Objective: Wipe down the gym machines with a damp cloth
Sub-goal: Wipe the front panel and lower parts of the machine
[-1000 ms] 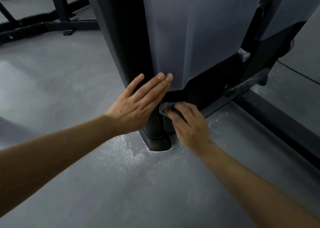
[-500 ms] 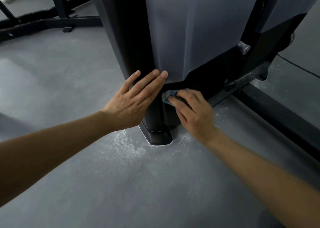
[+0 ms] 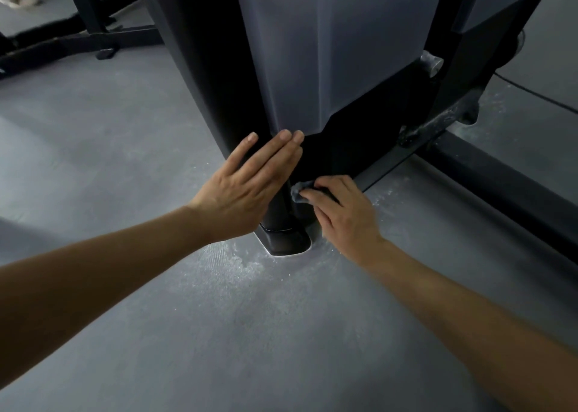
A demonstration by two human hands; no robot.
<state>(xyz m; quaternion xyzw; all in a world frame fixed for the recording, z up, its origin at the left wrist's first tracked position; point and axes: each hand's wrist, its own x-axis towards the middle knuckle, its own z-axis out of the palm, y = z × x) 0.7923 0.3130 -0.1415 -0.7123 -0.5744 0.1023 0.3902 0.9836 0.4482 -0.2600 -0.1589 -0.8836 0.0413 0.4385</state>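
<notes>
Cloth is pinched under right hand fingers, low on machine post just above foot. It slid up, now back down, so mid-scrub. Left hand flat, fingers straight, still bracing post. Base likely unfinished.

Operator arms and grips
Left grip, right grip: bare; forearms bare to frame edge; fingernails short.

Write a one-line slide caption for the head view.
Right hand presses a crumpled grey cloth to the black machine base; flat left hand braces it.
</notes>
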